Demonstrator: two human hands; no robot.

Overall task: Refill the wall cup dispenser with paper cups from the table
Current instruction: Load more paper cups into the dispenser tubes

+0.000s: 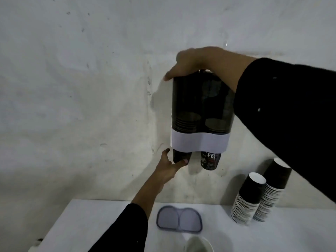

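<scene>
— Rough whitewashed wall point(72, 88) behind everything, white table point(91, 224) below it. Where are the fingers?

— Left hand point(168, 166) reaches up under the cup dispenser point(200, 106); its thumb and fingers pinch the dark cup point(179, 157) that sticks out of the left chute. Right hand point(196, 62) lies over the dispenser's open top, fingers spread flat along the rim and gripping nothing that I can see.

— And just beside the left fingers?

— To their right a second cup point(211, 160), printed with white letters, hangs from the other chute. Directly above both runs the dispenser's white band point(199, 141), and above that the smoky tinted body, with stacked cup rims showing dimly in the left tube.

— Further out?

— Below the left hand, on the table, lies the dispenser's grey double-lobed lid point(179, 220), flat. Off to the right of it, under the right sleeve point(291, 115), two stacks of paper cups point(254, 195) stand against the wall, leaning, mouths up and white inside. At the bottom edge, nearest the camera, a pale cup point(198, 245) shows only partly, blurred.
</scene>
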